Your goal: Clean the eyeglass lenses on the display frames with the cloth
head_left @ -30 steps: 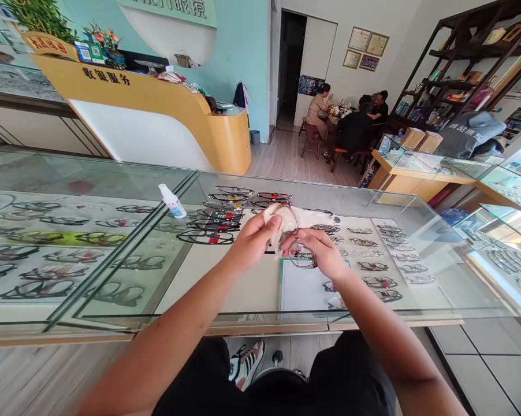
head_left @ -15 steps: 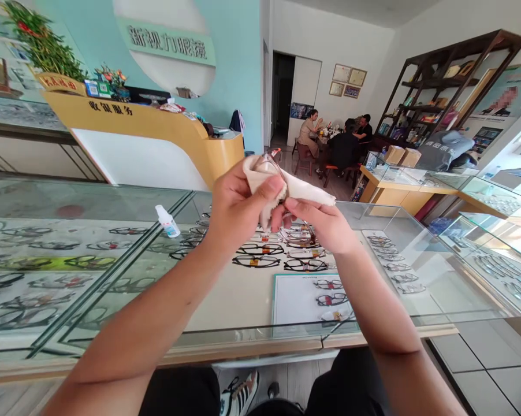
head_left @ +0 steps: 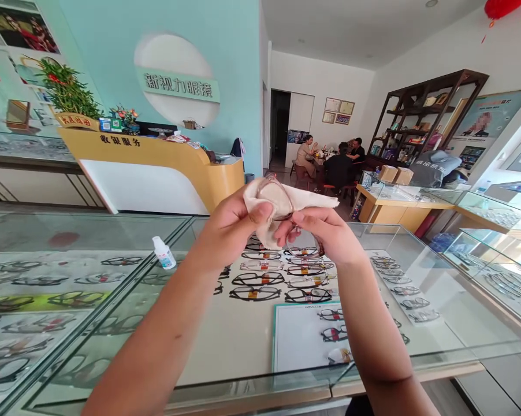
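Both hands are raised above the glass counter, working on a pair of eyeglasses [head_left: 290, 199] with a thin, clear-brownish frame. My left hand [head_left: 232, 225] pinches a cream cloth [head_left: 315, 198] against one lens, thumb in front and the other fingers hidden behind the cloth. At the middle of the frame, my right hand [head_left: 327, 231] grips the eyeglasses between thumb and fingers. The second lens hangs below that hand, in front of the displayed frames. The cloth's free corner stretches right, above my right thumb.
A small white spray bottle [head_left: 163, 253] stands on the glass display counter [head_left: 226, 358], left of my arms. Rows of eyeglass frames [head_left: 258, 279] lie beneath the glass. A yellow cashier desk [head_left: 156, 151] stands beyond, and several people [head_left: 338, 164] sit around a table at the back.
The view has tilted up, so the counter and bottle sit lower in it. More of the lens rim now shows above the cloth; both hands keep their hold.
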Tool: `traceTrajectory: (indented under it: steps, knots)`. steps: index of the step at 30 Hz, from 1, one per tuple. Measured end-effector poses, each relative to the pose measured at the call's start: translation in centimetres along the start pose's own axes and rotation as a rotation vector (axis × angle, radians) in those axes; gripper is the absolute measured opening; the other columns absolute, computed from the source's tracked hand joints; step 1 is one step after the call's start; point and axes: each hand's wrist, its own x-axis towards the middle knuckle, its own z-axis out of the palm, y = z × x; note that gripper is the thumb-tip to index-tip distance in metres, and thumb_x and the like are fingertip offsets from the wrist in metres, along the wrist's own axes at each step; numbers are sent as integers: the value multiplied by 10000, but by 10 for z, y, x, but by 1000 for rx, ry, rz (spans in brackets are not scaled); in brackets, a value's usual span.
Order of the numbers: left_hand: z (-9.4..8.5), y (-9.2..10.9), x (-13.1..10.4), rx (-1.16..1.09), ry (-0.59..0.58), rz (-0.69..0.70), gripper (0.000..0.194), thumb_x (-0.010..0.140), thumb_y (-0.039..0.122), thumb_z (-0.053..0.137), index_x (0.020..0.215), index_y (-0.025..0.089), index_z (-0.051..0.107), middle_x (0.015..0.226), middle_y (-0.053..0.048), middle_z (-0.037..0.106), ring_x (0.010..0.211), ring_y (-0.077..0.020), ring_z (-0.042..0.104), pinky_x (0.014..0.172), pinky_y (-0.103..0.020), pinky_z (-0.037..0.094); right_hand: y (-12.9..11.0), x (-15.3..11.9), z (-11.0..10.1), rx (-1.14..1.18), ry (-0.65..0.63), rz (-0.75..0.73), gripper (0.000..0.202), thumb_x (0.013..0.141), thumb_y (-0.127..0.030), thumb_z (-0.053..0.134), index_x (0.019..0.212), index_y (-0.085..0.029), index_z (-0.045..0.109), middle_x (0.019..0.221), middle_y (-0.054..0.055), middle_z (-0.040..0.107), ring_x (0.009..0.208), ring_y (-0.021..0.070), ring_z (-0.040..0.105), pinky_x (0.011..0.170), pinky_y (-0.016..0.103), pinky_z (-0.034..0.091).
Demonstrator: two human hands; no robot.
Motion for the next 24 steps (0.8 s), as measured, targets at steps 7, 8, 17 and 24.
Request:
traceTrajectory:
  steps: [7, 8, 17, 24]
  knots:
    - [-3, -10, 6, -72, -21, 14, 397, 970, 331, 854, 1284, 224, 635, 664, 19, 698, 565, -178, 689, 604, -325, 624, 15, 9, 8, 63, 10, 73, 509, 1038, -630, 679, 858, -180, 836, 873, 72, 794, 884, 218, 717, 825, 361, 581]
    - [-3, -12, 7, -74, -8, 24, 371, 966, 334, 858, 1246, 223, 642, 639, 29, 685, 529, -166, 665, 578, -313, 614, 17, 10, 10, 65, 6, 80, 515, 1038, -639, 672, 863, -181, 829, 889, 75, 793, 907, 222, 719, 823, 359, 580]
    - [11, -36, 10, -57, 319, 139, 306, 990, 506, 814, 988, 240, 663, 519, 81, 600, 333, -99, 504, 377, -213, 439, 30, 18, 13, 48, 28, 30, 469, 1011, -651, 708, 843, -220, 782, 847, 39, 761, 819, 204, 667, 749, 351, 555]
    - [2, -43, 13, -18, 394, 75, 470, 1047, 664, 657, 860, 233, 660, 489, 52, 561, 365, -115, 520, 420, -242, 467, 38, 21, 14, 39, 28, 59, 498, 993, -689, 711, 832, -227, 808, 871, 41, 777, 811, 208, 647, 765, 358, 542]
